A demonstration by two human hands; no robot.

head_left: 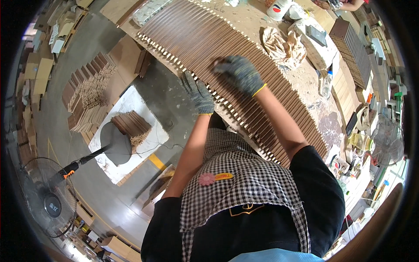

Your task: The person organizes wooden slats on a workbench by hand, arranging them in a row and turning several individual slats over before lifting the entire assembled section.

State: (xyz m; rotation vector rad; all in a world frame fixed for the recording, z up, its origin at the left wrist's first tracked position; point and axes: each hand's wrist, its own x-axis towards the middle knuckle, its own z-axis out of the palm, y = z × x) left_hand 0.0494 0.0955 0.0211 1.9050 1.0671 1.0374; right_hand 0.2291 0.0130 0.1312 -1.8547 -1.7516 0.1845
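Note:
A long row of dark brown wooden slats point(192, 35) with pale ends lies side by side on the workbench, running from the far left to the near right. My right hand point(243, 75), in a grey knitted glove with a yellow cuff, is closed and pressed on top of the slats. Its fingers curl around a small dark thing that I cannot make out. At the row's left edge my left hand point(199, 95), gloved the same way, rests against the slat ends with fingers stretched out.
Crumpled brown paper point(283, 47) and a white bottle point(278, 9) lie beyond the slats. A stack of dark slats point(350, 52) stands at the right. Left of the bench are a white board point(109, 163) bearing slats, more piled slats point(94, 87) and a fan point(50, 205). Another person's hand point(335, 4) shows far off.

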